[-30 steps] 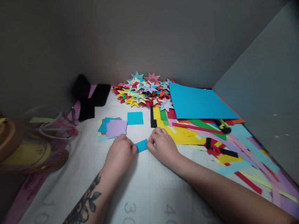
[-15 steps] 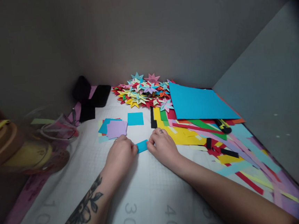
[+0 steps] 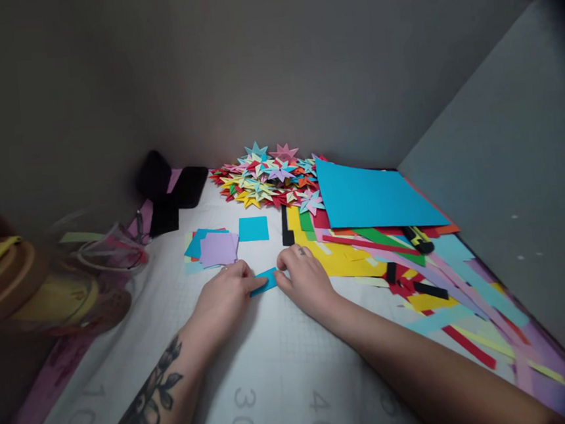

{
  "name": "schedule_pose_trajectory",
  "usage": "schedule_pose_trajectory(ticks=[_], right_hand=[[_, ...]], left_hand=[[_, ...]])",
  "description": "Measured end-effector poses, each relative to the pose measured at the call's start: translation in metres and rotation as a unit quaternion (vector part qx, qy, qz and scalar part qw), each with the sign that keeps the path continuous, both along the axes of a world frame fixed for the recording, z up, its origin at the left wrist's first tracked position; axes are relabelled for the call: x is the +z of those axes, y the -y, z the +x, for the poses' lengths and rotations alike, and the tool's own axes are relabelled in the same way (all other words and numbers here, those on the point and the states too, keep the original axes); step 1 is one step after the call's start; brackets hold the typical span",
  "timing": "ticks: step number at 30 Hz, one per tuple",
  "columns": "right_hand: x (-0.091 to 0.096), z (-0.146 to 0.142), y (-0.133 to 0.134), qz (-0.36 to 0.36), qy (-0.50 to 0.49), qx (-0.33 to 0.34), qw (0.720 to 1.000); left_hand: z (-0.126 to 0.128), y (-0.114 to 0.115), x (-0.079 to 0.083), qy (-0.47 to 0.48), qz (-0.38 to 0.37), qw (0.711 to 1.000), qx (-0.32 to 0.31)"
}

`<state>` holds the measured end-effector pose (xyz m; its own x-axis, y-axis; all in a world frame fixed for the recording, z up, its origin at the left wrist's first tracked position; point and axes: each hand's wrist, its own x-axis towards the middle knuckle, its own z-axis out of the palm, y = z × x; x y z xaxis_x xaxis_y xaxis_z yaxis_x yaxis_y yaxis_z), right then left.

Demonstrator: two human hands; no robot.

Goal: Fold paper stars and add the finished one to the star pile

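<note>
A small folded piece of blue paper (image 3: 270, 276) lies on the white sheet between my hands, a narrow strip in shape. My left hand (image 3: 225, 297) is at its left part, the index finger stretched across it and pressing; the thumb is mostly hidden. Thumb and fingers of my right hand (image 3: 306, 274) are pinched at the strip's right end. Just beyond sits a flat blue paper square (image 3: 253, 229). To its left is a loose stack of paper squares, a lilac square (image 3: 217, 249) on top.
Folded paper stars (image 3: 272, 176) are heaped against the back wall. Right of them lie a large blue sheet (image 3: 377, 194), a utility knife (image 3: 419, 239) and scattered paper strips (image 3: 467, 344). At left stand a plastic cup (image 3: 110, 250) and a lidded jar (image 3: 46, 285).
My left index finger has reached out over the blue strip, where before the hand pinched its left end. My right hand stays at the right end. The view has shifted slightly.
</note>
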<state>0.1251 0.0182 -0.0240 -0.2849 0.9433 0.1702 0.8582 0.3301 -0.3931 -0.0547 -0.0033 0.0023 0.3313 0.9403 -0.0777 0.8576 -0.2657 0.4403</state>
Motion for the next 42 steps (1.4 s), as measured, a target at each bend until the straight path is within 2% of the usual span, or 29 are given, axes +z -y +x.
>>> schedule_pose_trajectory(ticks=[3,6,9,11,16,22,29,31,35,37,40,42], right_hand=[[-0.002,0.004,-0.002,0.005,-0.04,0.062,0.997],[-0.005,0.009,-0.003,0.028,-0.062,0.174,0.982],[-0.006,0.011,0.0,0.053,-0.045,0.28,0.958],[-0.005,0.009,0.003,0.06,-0.019,0.309,0.949],[-0.002,0.008,0.007,0.061,0.013,0.297,0.953],[-0.003,0.018,0.01,0.091,0.014,0.203,0.975],[-0.004,0.02,0.021,0.124,0.014,0.14,0.982],[-0.004,0.016,0.023,0.131,-0.016,0.151,0.98],[-0.008,0.008,0.025,0.098,-0.048,0.272,0.956],[-0.01,0.006,0.025,0.081,-0.046,0.283,0.954],[-0.012,0.005,0.025,0.075,-0.043,0.277,0.957],[-0.012,0.005,0.024,0.066,-0.046,0.275,0.958]], left_hand=[[-0.005,0.001,0.0,-0.059,0.015,0.998,-0.007],[-0.008,0.002,0.001,-0.059,0.0,0.998,0.011],[-0.009,0.0,0.002,-0.051,-0.014,0.999,0.003],[-0.009,0.0,0.004,-0.053,-0.021,0.998,-0.008],[-0.009,-0.001,0.006,-0.045,-0.025,0.999,-0.01],[-0.01,0.001,0.005,-0.027,-0.022,0.999,0.007],[-0.011,0.001,0.006,-0.033,-0.013,0.999,-0.009],[-0.011,0.0,0.008,-0.038,-0.015,0.999,-0.015],[-0.011,0.001,0.006,-0.039,-0.001,0.998,-0.039],[-0.011,0.002,0.004,-0.016,0.009,0.999,-0.034],[-0.013,-0.004,0.002,0.054,0.055,0.997,0.021],[-0.019,-0.021,0.007,0.08,0.1,0.988,0.083]])
